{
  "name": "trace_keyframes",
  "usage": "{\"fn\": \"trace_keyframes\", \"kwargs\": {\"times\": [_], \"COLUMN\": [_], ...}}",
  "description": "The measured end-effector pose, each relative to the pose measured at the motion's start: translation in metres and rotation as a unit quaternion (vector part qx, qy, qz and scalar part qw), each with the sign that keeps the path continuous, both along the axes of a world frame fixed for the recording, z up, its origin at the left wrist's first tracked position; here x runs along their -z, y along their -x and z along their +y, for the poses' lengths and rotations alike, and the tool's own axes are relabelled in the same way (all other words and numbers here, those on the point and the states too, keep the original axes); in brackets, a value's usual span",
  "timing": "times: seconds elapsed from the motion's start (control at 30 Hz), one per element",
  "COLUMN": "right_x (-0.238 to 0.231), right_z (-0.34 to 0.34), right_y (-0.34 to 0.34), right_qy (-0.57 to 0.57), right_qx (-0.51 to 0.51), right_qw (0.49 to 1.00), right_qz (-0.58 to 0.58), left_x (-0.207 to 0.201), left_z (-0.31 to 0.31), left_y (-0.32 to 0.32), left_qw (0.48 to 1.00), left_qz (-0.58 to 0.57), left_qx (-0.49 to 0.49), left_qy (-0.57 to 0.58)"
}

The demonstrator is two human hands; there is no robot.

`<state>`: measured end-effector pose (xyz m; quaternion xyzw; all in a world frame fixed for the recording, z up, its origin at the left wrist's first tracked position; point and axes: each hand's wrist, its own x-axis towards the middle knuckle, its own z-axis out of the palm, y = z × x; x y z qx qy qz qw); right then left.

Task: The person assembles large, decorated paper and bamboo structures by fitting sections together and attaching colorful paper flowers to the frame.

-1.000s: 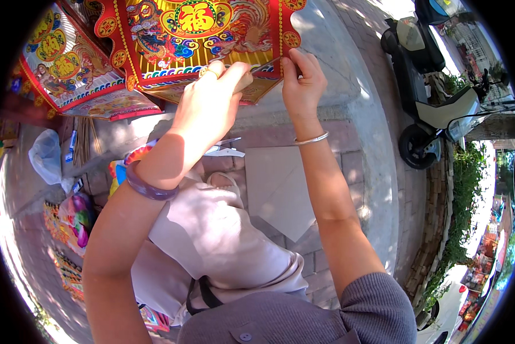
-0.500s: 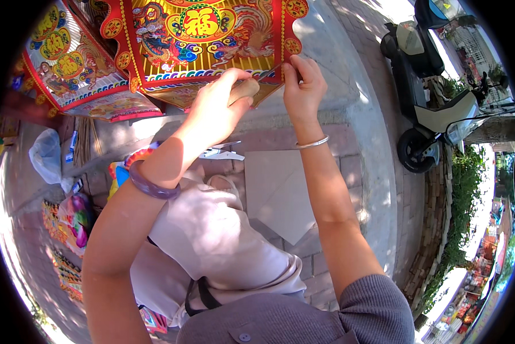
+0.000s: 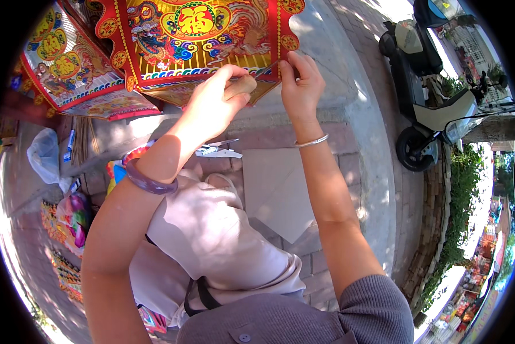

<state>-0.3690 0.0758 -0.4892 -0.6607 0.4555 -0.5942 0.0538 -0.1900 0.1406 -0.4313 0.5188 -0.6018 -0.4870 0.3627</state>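
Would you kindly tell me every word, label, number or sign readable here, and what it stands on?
I won't copy out any writing; here is where it stands.
Red-edged gold panel: one large, clear yellow character.
Silvery panel at left: gold medallions with characters, tilted.
Blue-and-white packet: too small to read.

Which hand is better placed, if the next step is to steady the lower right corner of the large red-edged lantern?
Probably the right hand: its fingertips are right by that corner of the lantern. The left hand is farther left and appears occupied, gripping a tan-handled tool.
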Motion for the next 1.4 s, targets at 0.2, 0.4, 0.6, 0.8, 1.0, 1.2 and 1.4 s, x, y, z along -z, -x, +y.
{"fn": "trace_keyframes", "kwargs": {"times": [0.2,0.4,0.6,0.8,1.0,1.2,1.4], "right_x": [0.005,0.005,0.004,0.009,0.009,0.012,0.018], "right_z": [0.001,0.001,0.0,-0.002,0.0,-0.003,-0.007], "right_y": [0.001,0.0,-0.002,0.0,0.004,0.006,0.007], "right_qy": [-0.065,-0.077,-0.06,-0.038,-0.075,-0.061,-0.06], "right_qx": [-0.022,-0.006,-0.007,-0.005,-0.022,-0.029,-0.047], "right_qw": [0.994,0.994,0.996,0.996,0.994,0.994,0.991], "right_qz": [-0.09,-0.072,-0.065,-0.084,-0.071,-0.088,-0.109], "left_x": [0.003,0.002,0.003,-0.002,0.001,0.003,0.001], "left_z": [0.004,0.006,0.006,0.013,0.008,0.006,0.007], "left_y": [0.001,0.0,-0.006,-0.012,-0.009,-0.005,-0.006], "left_qw": [0.933,0.936,0.961,0.981,0.982,0.981,0.976], "left_qz": [-0.247,-0.243,-0.186,-0.153,-0.152,-0.154,-0.178], "left_qx": [-0.011,-0.008,-0.013,-0.005,0.004,0.003,-0.002], "left_qy": [0.261,0.255,0.203,0.117,0.114,0.119,0.126]}}
